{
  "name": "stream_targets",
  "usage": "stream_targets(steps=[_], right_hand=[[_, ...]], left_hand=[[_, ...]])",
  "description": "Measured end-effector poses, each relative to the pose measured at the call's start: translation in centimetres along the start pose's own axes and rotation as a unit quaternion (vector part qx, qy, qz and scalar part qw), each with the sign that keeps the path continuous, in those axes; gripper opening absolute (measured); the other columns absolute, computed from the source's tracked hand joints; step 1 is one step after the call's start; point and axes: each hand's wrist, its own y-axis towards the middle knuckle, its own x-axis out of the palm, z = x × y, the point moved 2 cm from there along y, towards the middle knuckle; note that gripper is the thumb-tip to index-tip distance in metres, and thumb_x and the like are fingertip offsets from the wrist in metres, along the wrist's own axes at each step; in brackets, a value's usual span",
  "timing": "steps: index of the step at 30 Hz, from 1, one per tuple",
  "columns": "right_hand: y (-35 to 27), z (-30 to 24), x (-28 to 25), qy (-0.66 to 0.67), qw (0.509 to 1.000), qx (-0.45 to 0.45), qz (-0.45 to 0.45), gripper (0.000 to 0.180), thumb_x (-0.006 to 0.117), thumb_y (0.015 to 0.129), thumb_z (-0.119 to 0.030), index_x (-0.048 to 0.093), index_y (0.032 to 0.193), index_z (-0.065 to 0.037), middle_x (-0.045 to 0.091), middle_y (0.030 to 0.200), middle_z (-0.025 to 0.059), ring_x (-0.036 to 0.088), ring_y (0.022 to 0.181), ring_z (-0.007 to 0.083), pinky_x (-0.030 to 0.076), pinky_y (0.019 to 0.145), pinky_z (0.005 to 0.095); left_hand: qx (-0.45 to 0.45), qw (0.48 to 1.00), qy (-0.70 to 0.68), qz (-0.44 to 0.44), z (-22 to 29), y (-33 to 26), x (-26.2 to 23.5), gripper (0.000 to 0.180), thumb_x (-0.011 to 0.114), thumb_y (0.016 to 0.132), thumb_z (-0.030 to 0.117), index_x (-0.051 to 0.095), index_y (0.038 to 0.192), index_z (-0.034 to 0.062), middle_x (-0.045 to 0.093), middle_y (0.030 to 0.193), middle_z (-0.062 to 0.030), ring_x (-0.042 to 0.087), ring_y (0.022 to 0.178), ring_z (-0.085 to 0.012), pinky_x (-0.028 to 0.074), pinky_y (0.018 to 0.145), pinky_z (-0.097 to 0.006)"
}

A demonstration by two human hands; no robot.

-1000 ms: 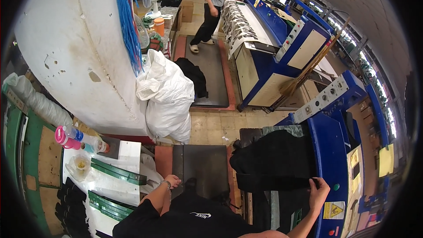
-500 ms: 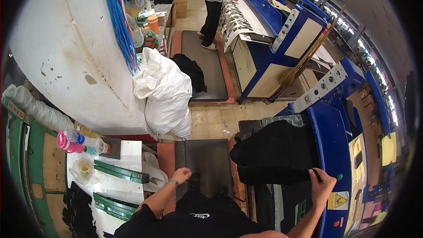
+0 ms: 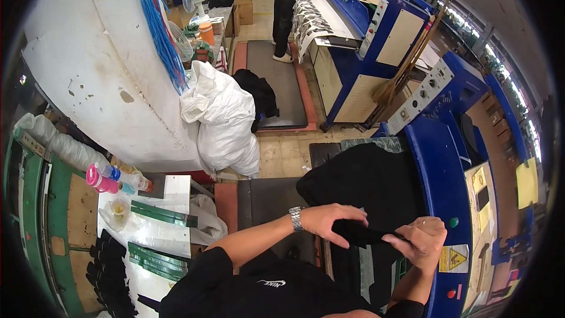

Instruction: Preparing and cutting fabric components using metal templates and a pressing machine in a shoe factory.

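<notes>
A small black fabric piece [image 3: 372, 235] hangs over the blue machine's bed, its right end pinched in my right hand [image 3: 421, 242]. Its left part lies between the thumb and fingers of my left hand [image 3: 329, 222], which are spread apart around it; no firm grip shows there. Behind both hands, a large black cloth [image 3: 368, 178] is heaped on the bed. Strips of grey-green material [image 3: 366, 268] show below the hands, partly covered by dark cloth.
The blue machine [image 3: 432, 171] with buttons stands at my right. On my left, a white table [image 3: 173, 238] carries green strips [image 3: 156, 262], black pieces [image 3: 109, 274] and bottles. Ahead are a white sack [image 3: 226, 141], a dark mat [image 3: 273, 91] and a person [image 3: 285, 12] at another machine.
My left hand has swung right, from over the mat to the black fabric piece. The right hand has kept its hold, and the piece now hangs folded and shorter between the hands.
</notes>
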Motion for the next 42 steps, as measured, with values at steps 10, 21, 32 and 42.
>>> stream_targets(steps=[10,21,32,42], right_hand=[[-5.2,3.6,-2.2,0.079,0.996,-0.048,0.015,0.031,0.088,0.068,-0.029,0.069,0.073,-0.005,0.058,0.053,0.0027,0.06,0.046,0.0183,0.044,0.045,0.027],[-3.7,3.6,-2.6,0.201,0.958,-0.192,-0.068,0.026,0.08,0.076,-0.027,0.072,0.087,-0.005,0.057,0.058,0.0019,0.059,0.05,0.0178,0.042,0.045,0.03],[0.5,-4.4,1.0,0.141,0.956,-0.246,-0.073,0.029,0.08,0.078,-0.026,0.062,0.087,-0.006,0.061,0.07,0.0071,0.059,0.052,0.0266,0.043,0.046,0.0342],[6.1,-21.1,16.8,0.356,0.896,-0.122,-0.234,0.018,0.053,0.104,-0.017,0.056,0.103,0.001,0.057,0.078,0.0028,0.052,0.058,0.0075,0.04,0.051,0.0213]], left_hand=[[-0.233,0.96,-0.15,-0.039,0.0,-0.7,8.7,0.028,0.07,0.093,0.024,0.054,0.086,0.0025,0.052,0.071,-0.0018,0.046,0.068,-0.008,0.039,0.061,-0.029],[-0.298,0.917,-0.263,0.024,2.7,-1.5,13.1,0.041,0.067,0.097,0.025,0.058,0.128,0.0001,0.065,0.115,-0.0073,0.056,0.111,-0.0168,0.043,0.1,-0.032],[-0.319,0.909,-0.245,0.112,5.4,-9.7,16.6,0.036,0.057,0.103,0.033,0.062,0.122,0.0021,0.069,0.106,-0.0031,0.063,0.1,-0.0123,0.052,0.09,-0.031],[-0.337,0.759,0.126,0.543,15.1,-38.1,24.1,0.032,0.066,0.095,0.03,0.065,0.103,-0.0009,0.069,0.088,-0.0208,0.064,0.075,-0.0356,0.05,0.069,-0.039]])
